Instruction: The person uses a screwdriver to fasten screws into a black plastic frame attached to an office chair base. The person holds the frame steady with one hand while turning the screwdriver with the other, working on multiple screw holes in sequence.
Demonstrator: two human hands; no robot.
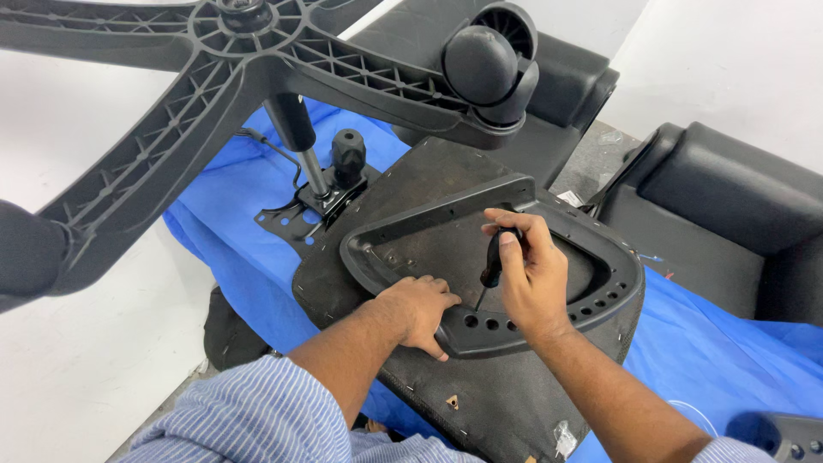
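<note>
Now the left hand (417,310) presses flat on the black armrest frame (600,296) to steady it on the upturned seat (429,184), while the right hand (531,274) grips a screwdriver (490,266), tip down at a hole.

armrest frame (600,283) on upturned seat (480,394), star base (206,77) behind-left, backrest (729,214) right

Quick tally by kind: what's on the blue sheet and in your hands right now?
Hands: 2, left hand resting on the armrest, right hand holding the screwdriver
Screwdriver: 1
Black plastic armrest loop: 1
Upturned seat pan: 1
Five-star chair base: 1
Caster wheels: 2, one, one
Blue sheet: 1
Total: 9
</note>
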